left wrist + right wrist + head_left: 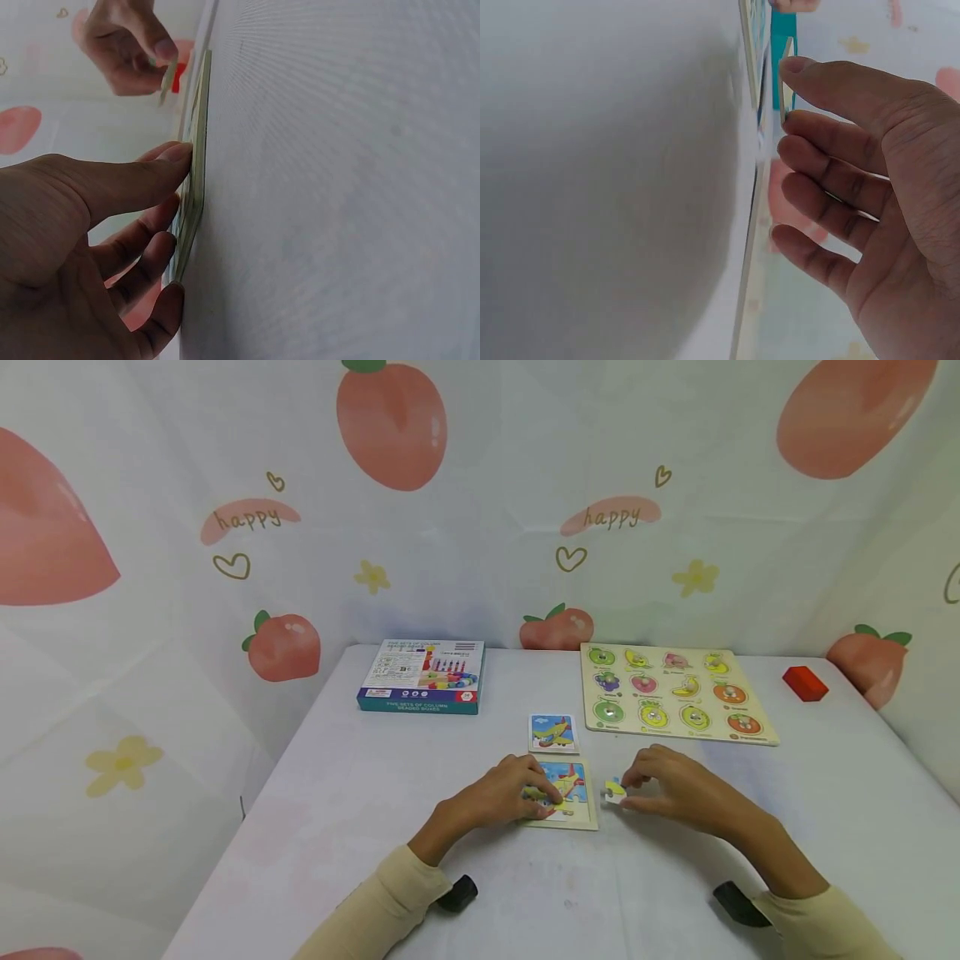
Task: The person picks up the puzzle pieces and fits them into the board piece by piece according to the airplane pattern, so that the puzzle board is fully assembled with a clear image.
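Observation:
A small square jigsaw puzzle of an airplane (574, 777) lies in a pale wooden frame (594, 810) on the table. My left hand (506, 793) rests over its left part, covering some of the picture. In the left wrist view the thumb (161, 176) touches the top of the frame, and the other fingers reach its surface and edge. Just right of the frame, my right hand (678, 787) pinches a yellow-and-white jigsaw piece (614, 792) between thumb and fingers. The right wrist view shows that piece (784, 90) edge-on, held above the table, with the remaining fingers loosely bent.
Behind the puzzle lies a matching airplane picture (552, 733). A fruit board (675, 693) is at the back right, with a red block (805, 683) beyond it. A boxed toy set (422, 677) sits at the back left. A printed cloth (480, 527) hangs behind the table.

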`<state>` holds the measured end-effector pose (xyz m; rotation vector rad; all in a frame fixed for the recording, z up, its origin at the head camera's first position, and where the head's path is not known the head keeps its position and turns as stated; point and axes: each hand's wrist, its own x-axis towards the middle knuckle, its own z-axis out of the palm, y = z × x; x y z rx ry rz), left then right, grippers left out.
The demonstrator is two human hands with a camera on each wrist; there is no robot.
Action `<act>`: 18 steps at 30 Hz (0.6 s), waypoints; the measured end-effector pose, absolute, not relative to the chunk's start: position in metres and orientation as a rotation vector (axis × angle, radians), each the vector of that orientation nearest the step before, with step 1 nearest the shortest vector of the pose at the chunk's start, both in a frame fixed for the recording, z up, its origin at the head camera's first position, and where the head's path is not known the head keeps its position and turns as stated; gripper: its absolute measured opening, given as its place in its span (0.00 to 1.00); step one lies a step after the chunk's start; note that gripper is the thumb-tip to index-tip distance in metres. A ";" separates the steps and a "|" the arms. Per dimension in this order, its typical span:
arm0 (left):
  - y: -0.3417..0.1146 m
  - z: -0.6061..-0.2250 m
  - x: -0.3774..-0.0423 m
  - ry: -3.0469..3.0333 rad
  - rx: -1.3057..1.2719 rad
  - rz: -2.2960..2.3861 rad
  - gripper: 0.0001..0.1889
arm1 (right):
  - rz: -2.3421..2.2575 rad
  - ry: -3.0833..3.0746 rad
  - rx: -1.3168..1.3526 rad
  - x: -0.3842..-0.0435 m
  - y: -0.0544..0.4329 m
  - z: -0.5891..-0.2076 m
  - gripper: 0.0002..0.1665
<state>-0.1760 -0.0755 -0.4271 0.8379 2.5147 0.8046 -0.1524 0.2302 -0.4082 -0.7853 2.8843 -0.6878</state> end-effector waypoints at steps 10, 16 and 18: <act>-0.075 -0.427 -0.176 2.513 0.849 0.807 0.12 | -0.709 2.828 -0.910 -0.156 0.205 -0.410 0.08; -0.075 -0.427 -0.177 2.514 0.854 0.799 0.12 | -0.696 2.806 -0.975 -0.158 0.195 -0.415 0.09; -0.075 -0.427 -0.176 2.511 0.848 0.800 0.12 | -0.677 2.802 -0.977 -0.158 0.192 -0.416 0.09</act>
